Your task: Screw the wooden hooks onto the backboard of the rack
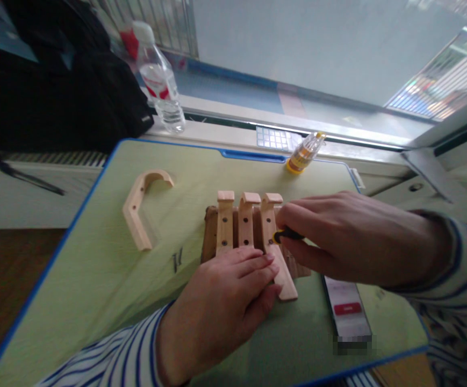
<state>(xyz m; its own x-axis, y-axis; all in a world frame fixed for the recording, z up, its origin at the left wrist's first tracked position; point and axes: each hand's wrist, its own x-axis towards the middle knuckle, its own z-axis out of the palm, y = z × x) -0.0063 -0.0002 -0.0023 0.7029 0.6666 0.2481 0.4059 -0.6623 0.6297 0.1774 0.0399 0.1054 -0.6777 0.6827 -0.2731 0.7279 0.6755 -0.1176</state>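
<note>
Three pale wooden hooks stand in a row on a darker wooden board (210,236): a left hook (225,212), a middle hook (246,220) and a right hook (267,212). Each shows two dark screws. My left hand (227,301) lies flat across their lower parts, fingers stretched and pressing on the wood. In my right hand (333,236) is a small black and yellow screwdriver (287,234), gripped between thumb and fingers. Its yellow end is at the lower screw of the right hook; most of its handle is hidden in the hand.
A loose wooden hook (134,212) lies on the left of the green table (84,258). Nearer the middle are loose screws (177,260). A phone (348,309) rests at the right. A yellow-capped bottle (306,153), water bottle (158,80) and black bag (76,80) are behind.
</note>
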